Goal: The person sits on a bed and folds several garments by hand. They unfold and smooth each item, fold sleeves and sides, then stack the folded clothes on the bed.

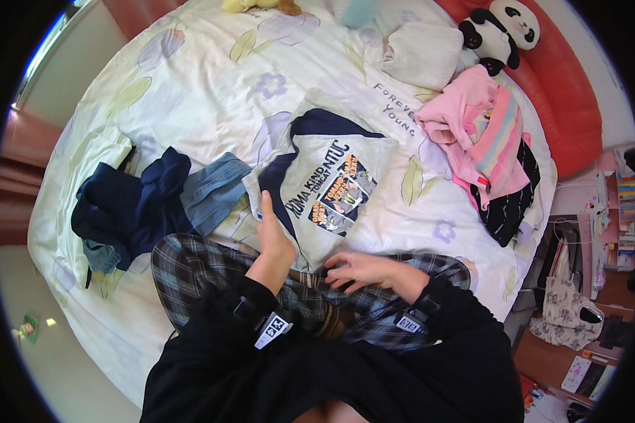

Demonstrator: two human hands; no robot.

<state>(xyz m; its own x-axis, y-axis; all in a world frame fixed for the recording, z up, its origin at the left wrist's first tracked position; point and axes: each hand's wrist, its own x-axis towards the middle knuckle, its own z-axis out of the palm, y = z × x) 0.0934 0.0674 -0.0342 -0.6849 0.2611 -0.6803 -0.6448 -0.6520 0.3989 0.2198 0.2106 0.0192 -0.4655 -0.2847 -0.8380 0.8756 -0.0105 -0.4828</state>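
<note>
A grey and navy sweatshirt (331, 176), with dark lettering and a cartoon print, lies folded on the bed just beyond my crossed legs. At its near left edge, my left hand (273, 240) grips the cloth, thumb on top and the other fingers hidden beneath. My right hand (360, 271) hovers over my lap by the shirt's near edge. Its fingers are loosely bent and apart, with nothing in them.
Left of the sweatshirt lie blue jeans (215, 190), a navy garment (130, 201) and a white garment (85, 169). Rightward are pink clothes (473, 134) over black cloth (508, 201). A folded off-white garment (423, 55) and panda plush (497, 35) sit near the red headboard (568, 92).
</note>
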